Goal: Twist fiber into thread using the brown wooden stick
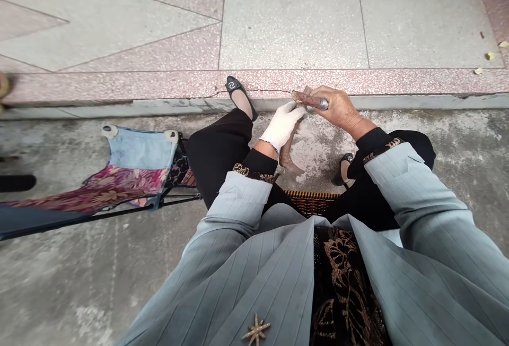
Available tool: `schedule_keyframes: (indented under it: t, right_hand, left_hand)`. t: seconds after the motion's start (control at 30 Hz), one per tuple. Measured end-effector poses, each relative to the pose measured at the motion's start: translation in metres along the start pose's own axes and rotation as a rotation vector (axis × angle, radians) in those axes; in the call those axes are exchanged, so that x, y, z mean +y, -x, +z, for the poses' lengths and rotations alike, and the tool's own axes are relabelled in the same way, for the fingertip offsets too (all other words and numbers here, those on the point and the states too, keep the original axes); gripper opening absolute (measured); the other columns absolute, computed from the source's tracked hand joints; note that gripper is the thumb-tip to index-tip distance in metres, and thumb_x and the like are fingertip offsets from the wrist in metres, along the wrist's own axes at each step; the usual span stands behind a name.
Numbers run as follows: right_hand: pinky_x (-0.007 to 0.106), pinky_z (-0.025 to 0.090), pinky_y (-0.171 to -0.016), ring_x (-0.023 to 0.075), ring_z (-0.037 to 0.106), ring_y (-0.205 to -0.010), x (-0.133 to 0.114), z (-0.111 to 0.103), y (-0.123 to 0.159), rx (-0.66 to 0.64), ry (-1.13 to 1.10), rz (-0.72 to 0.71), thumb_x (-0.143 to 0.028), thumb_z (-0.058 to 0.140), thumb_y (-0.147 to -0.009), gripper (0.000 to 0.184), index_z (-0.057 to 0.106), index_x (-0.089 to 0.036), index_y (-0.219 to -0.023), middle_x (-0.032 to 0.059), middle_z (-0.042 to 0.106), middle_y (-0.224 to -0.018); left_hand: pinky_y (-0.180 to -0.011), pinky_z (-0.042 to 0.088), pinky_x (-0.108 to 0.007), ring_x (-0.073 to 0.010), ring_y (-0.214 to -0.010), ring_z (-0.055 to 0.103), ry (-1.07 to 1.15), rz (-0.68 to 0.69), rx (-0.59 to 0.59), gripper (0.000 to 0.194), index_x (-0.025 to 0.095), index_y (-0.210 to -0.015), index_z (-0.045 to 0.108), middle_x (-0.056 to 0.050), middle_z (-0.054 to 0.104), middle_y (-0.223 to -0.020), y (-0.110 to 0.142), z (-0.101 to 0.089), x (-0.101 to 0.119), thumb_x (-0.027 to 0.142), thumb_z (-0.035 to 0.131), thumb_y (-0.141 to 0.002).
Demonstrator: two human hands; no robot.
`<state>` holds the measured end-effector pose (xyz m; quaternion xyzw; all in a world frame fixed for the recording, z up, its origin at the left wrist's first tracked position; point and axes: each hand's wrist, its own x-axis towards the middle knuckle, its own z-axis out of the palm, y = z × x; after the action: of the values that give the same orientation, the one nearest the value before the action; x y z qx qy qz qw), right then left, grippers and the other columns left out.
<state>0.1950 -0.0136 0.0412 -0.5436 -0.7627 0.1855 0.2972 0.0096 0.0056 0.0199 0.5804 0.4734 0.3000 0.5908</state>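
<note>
My left hand [283, 124] wears a white knitted glove, and its fingers are closed round a brown, curved piece like a wooden branch [288, 156]. The lower end of this piece hangs below the glove, between my knees. My bare right hand [338, 107] grips a reddish-brown, wood-like handle [312, 101] with silvery wire wound round one end. The handle's other end meets my left fingertips. Whether a blade is fixed to the handle is hidden. Both hands are close together in front of me, above the pavement edge.
A raised, tiled step [294, 27] with a pink border lies ahead. On the left stands a folding lounge chair [131, 149] with blue and floral fabric. A woven wicker seat edge [312, 201] shows between my legs. My black shoes [233, 85] are on either side.
</note>
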Motion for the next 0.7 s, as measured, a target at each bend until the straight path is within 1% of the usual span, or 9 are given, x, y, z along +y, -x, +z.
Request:
schedule_keyframes:
  t: [0.17,0.27,0.4,0.53,0.6,0.7]
  right_hand:
    - [0.035,0.047,-0.08,0.0264,0.065,-0.09,0.005,0.007,-0.002,-0.024,0.082,0.123,-0.028,0.059,-0.085,0.026,0.07,-0.017,-0.106,0.0077,0.071,-0.093]
    - [0.034,0.046,-0.08,0.0263,0.065,-0.09,0.004,0.007,-0.002,-0.039,0.082,0.142,-0.024,0.058,-0.084,0.03,0.068,-0.017,-0.111,0.0076,0.072,-0.095]
    - [0.034,0.044,-0.083,0.0268,0.063,-0.094,0.004,0.003,-0.003,-0.074,0.059,0.114,-0.025,0.06,-0.083,0.025,0.071,-0.014,-0.104,0.0108,0.071,-0.098]
    - [0.032,0.044,-0.081,0.0262,0.062,-0.093,0.006,0.0,-0.005,-0.1,0.039,0.139,-0.027,0.066,-0.08,0.021,0.071,-0.015,-0.096,0.0107,0.069,-0.094]
    - [0.031,0.044,-0.078,0.0248,0.062,-0.09,0.007,-0.001,-0.005,-0.105,0.016,0.17,-0.027,0.067,-0.079,0.017,0.07,-0.015,-0.09,0.0094,0.069,-0.089]
    - [0.028,0.043,-0.07,0.0211,0.062,-0.079,0.007,-0.001,-0.006,-0.107,-0.054,0.263,-0.024,0.067,-0.078,0.011,0.066,-0.014,-0.077,0.0059,0.065,-0.073]
  left_hand:
    - [-0.051,0.044,-0.024,-0.0099,-0.052,0.051,0.213,-0.056,-0.077,0.018,0.014,-0.084,0.062,0.0,0.059,-0.069,-0.001,0.005,-0.003,0.03,0.061,-0.076]
    - [-0.048,0.045,-0.025,-0.0099,-0.048,0.05,0.262,-0.095,-0.1,0.015,0.014,-0.082,0.062,0.0,0.058,-0.066,0.001,0.009,-0.003,0.028,0.061,-0.076]
    - [-0.048,0.048,-0.027,-0.0108,-0.048,0.052,0.29,-0.125,-0.149,0.013,0.014,-0.078,0.06,-0.002,0.061,-0.068,0.005,0.011,0.003,0.027,0.058,-0.078]
    - [-0.048,0.05,-0.026,-0.0106,-0.047,0.053,0.283,-0.16,-0.155,0.014,0.014,-0.078,0.06,-0.002,0.061,-0.067,0.008,0.012,0.007,0.027,0.056,-0.08]
    - [-0.047,0.051,-0.026,-0.0103,-0.047,0.053,0.291,-0.161,-0.141,0.014,0.014,-0.078,0.06,-0.002,0.061,-0.067,0.009,0.012,0.006,0.027,0.056,-0.081]
    - [-0.049,0.052,-0.027,-0.0106,-0.047,0.054,0.277,-0.155,-0.124,0.015,0.014,-0.08,0.06,-0.002,0.061,-0.068,0.008,0.012,0.004,0.028,0.057,-0.081]
